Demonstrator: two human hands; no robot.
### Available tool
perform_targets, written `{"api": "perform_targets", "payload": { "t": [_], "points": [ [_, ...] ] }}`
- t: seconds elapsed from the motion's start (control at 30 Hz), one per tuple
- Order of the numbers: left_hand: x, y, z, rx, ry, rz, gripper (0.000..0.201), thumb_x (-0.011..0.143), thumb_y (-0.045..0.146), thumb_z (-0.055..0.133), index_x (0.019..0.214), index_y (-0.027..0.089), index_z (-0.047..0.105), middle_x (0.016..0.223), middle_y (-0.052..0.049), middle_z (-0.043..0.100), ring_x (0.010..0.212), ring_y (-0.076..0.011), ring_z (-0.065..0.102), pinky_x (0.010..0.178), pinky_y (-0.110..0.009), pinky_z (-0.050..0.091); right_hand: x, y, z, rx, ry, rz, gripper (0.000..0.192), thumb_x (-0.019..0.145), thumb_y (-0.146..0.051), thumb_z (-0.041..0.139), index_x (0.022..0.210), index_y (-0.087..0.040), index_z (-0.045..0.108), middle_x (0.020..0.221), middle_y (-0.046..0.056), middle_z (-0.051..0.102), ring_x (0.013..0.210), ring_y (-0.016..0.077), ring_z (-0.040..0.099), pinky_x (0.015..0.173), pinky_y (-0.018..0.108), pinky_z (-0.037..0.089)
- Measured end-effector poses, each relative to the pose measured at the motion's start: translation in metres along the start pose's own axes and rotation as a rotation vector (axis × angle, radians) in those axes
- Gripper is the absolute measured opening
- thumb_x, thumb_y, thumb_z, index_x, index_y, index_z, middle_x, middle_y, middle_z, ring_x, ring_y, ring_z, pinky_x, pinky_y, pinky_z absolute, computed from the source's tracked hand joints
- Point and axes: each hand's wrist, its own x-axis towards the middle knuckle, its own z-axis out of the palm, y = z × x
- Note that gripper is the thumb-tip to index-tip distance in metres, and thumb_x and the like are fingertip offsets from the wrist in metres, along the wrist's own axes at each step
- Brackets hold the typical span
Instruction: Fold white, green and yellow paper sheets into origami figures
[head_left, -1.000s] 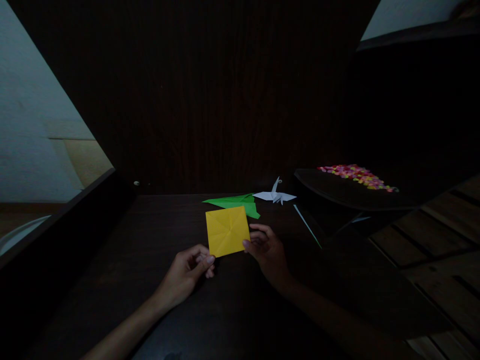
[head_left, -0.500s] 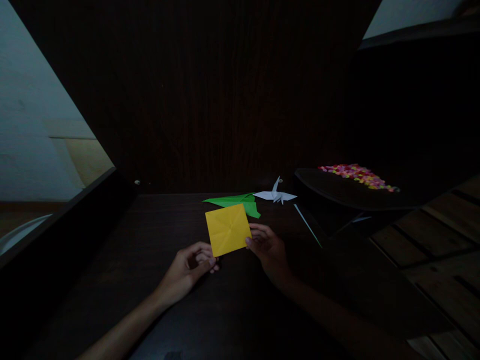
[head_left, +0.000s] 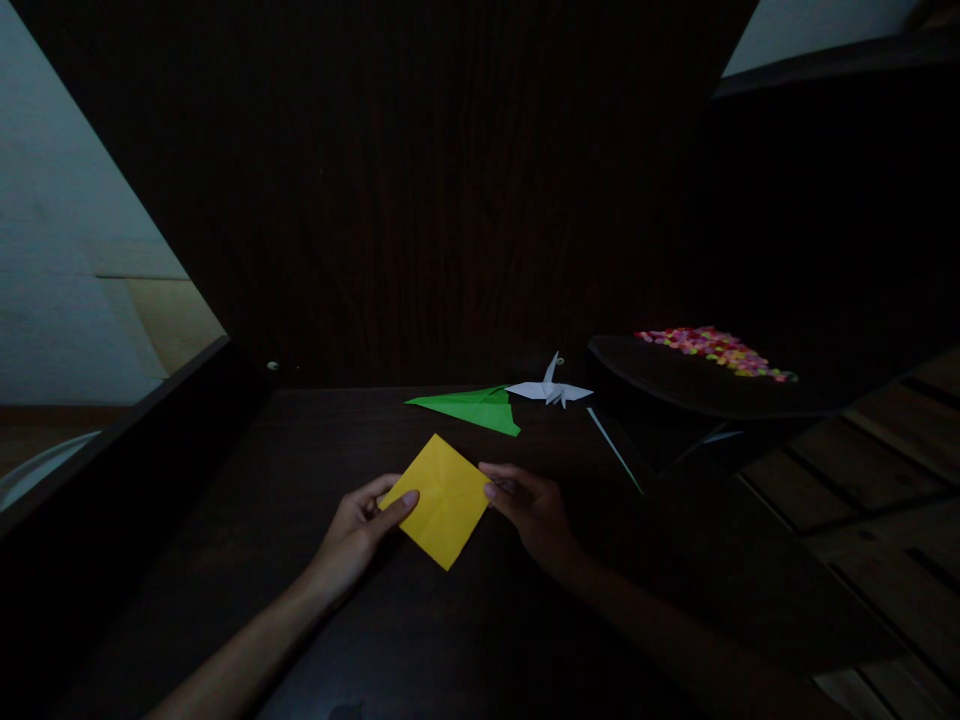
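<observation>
Head view shows a creased yellow paper square (head_left: pixel 444 498) now turned corner-on like a diamond, low over the dark table (head_left: pixel 300 470) in front of the person, where half a second ago it was held higher and nearly square to the view. The left hand (head_left: pixel 358 530) pinches the sheet's left corner between thumb and forefinger, the other fingers curled under; the right hand (head_left: pixel 529 505) grips the right corner in the same closed pinch. The turn and drop bring one corner to point at the person and another away, so the diagonal crease now runs between the two hands; whether the paper already touches the tabletop cannot be told in this dim light. Beyond the far corner lies a green folded paper (head_left: pixel 472 407), apart from the yellow sheet, and just beside it to the right a white paper crane (head_left: pixel 551 390). A thin pale strip (head_left: pixel 615 452) slants near the right hand. Farther right a dark tray (head_left: pixel 660 385) carries a bright heap of small coloured pieces (head_left: pixel 712 350). Left of the hands the table runs bare to its raised edge.
</observation>
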Motion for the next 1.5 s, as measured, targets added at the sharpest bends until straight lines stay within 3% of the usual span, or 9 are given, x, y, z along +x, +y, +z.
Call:
{"api": "perform_targets", "payload": {
  "t": [0.27,0.43,0.8,1.03,1.27,1.5],
  "points": [
    [0.0011,-0.0051,-0.0021,-0.017,0.007,0.012,0.035,0.076,0.037,0.074,0.103,0.015,0.070,0.093,-0.009,0.075,0.083,-0.0232,0.069,0.075,-0.029,0.051,0.0058,-0.0021,-0.0010,0.019,0.027,0.044,0.028,0.072,-0.031,0.072,0.098,-0.021,0.067,0.074,0.000,0.070,0.062,0.0150,0.064,0.062,0.029,0.052],
    [0.0018,-0.0063,-0.0024,-0.073,0.015,0.012,0.037,0.076,0.035,0.074,0.107,0.015,0.068,0.093,-0.009,0.075,0.083,-0.0226,0.070,0.078,-0.030,0.051,0.0069,-0.0019,-0.0016,-0.023,0.016,0.049,0.028,0.072,-0.033,0.071,0.095,-0.019,0.064,0.064,-0.001,0.066,0.056,0.0157,0.063,0.058,0.029,0.051],
    [0.0000,-0.0048,-0.0016,-0.057,0.004,-0.006,0.041,0.076,0.036,0.074,0.110,0.013,0.066,0.094,-0.010,0.075,0.082,-0.0230,0.071,0.073,-0.030,0.054,0.0059,-0.0048,-0.0018,-0.119,0.031,-0.047,0.013,0.075,-0.031,0.068,0.079,-0.019,0.067,0.062,0.000,0.065,0.056,0.0145,0.062,0.055,0.027,0.051],
    [0.0012,-0.0023,0.0001,-0.074,0.016,-0.021,0.049,0.075,0.033,0.075,0.117,0.014,0.057,0.094,-0.010,0.075,0.084,-0.0265,0.071,0.074,-0.038,0.058,0.0077,-0.0041,-0.0039,-0.123,0.055,-0.039,0.015,0.075,-0.032,0.068,0.080,-0.018,0.069,0.064,0.001,0.067,0.055,0.0145,0.062,0.054,0.026,0.050],
    [0.0010,0.0002,0.0032,-0.114,0.062,-0.008,0.060,0.071,0.027,0.079,0.121,0.017,0.049,0.090,-0.008,0.075,0.080,-0.0240,0.072,0.068,-0.033,0.059,0.0072,-0.0075,-0.0036,-0.063,0.083,0.016,0.020,0.071,-0.035,0.073,0.080,-0.017,0.069,0.063,0.001,0.068,0.052,0.0151,0.064,0.052,0.026,0.051],
    [-0.0010,-0.0014,0.0058,-0.145,-0.076,-0.057,0.055,0.072,0.025,0.078,0.121,0.016,0.053,0.098,-0.011,0.073,0.089,-0.0269,0.070,0.079,-0.039,0.057,0.0059,-0.0069,-0.0008,0.084,0.184,0.102,0.030,0.064,-0.040,0.079,0.079,-0.016,0.069,0.075,0.004,0.071,0.059,0.0188,0.068,0.057,0.032,0.059]
  ]
}}
